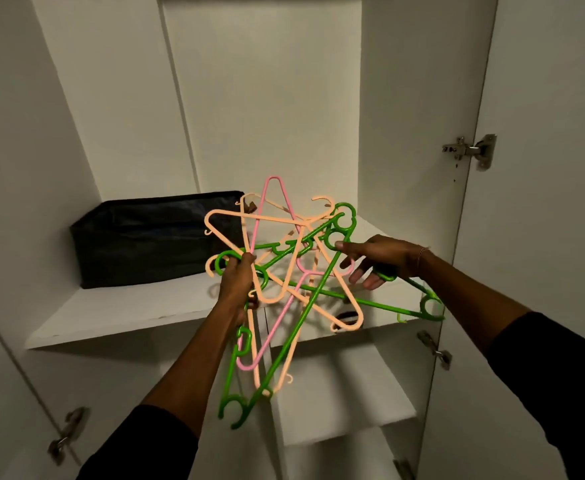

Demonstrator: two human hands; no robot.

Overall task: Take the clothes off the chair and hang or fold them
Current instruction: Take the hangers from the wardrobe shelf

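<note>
A tangled bunch of plastic hangers [285, 271], green, peach and pink, hangs in front of an open white wardrobe. My left hand [237, 284] grips the bunch by its hooks at the left side. My right hand [375, 259] reaches into the tangle from the right, its fingertips on a green hanger [370, 303] whose bar runs out to the right under the palm. No clothes and no chair are in view.
A black fabric bag [145, 237] lies on the white shelf [128, 313] at the left. Below are lower shelves [346, 410] split by a vertical panel. The wardrobe door [543, 202] stands open at the right on metal hinges [471, 148].
</note>
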